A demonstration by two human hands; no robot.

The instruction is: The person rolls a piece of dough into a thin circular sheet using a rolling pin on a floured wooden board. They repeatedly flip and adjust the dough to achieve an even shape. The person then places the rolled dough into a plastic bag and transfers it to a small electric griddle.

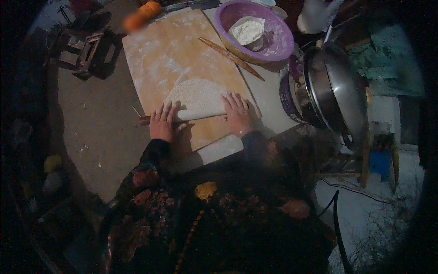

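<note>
A sheet of dough lies on a floured wooden board, its far edge rounded. Its near edge looks wrapped around a wooden rolling pin, whose dark end sticks out to the left. My left hand rests over the pin near that end, fingers pointing away from me. Over the pin's right part lies my right hand, fingers spread a little and fingertips at the dough's right edge. The pin's right end is hidden under this hand. A second, tapered rolling pin lies across the board's right edge.
A purple basin holding a bowl of flour stands at the upper right. Large metal cookware is beside the table at right. An orange object sits beyond the board's far left corner. A wooden stool stands on the floor at left.
</note>
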